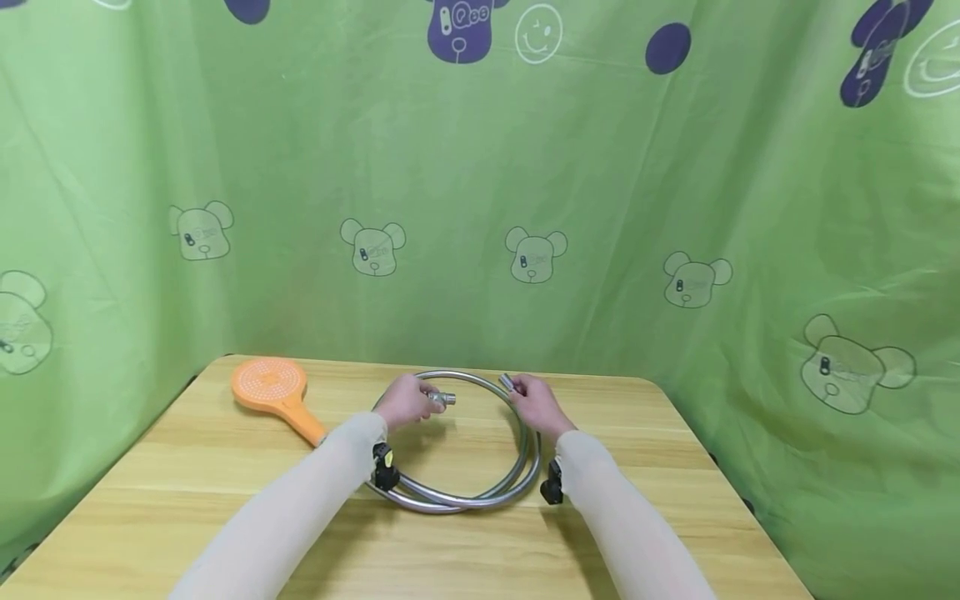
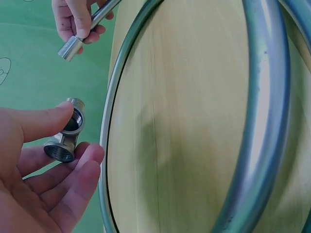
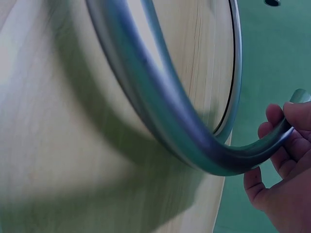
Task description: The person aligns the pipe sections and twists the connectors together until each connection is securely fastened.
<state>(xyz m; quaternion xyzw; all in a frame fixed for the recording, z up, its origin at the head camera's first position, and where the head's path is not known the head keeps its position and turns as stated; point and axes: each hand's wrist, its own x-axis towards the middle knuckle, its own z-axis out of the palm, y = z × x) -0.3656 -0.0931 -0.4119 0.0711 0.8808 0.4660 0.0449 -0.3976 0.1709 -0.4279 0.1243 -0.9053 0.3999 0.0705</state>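
Observation:
My left hand (image 1: 405, 402) pinches a small metal tee fitting (image 1: 442, 399) between thumb and fingers. In the left wrist view the fitting (image 2: 68, 139) shows a threaded port opening downward and another round opening on its side. My right hand (image 1: 540, 404) grips one end of a silver shower hose (image 1: 472, 503), just behind its metal end nut (image 1: 507, 382). The nut points up and toward the fitting, a short gap apart from it. From the held end, the hose (image 3: 194, 145) curves down in the right wrist view and loops on the table.
An orange shower head (image 1: 270, 383) lies at the table's back left, its handle running toward the hose and my left forearm. The wooden table (image 1: 630, 517) ends at a green patterned curtain (image 1: 450, 150). Coiled hose lies between and below both hands.

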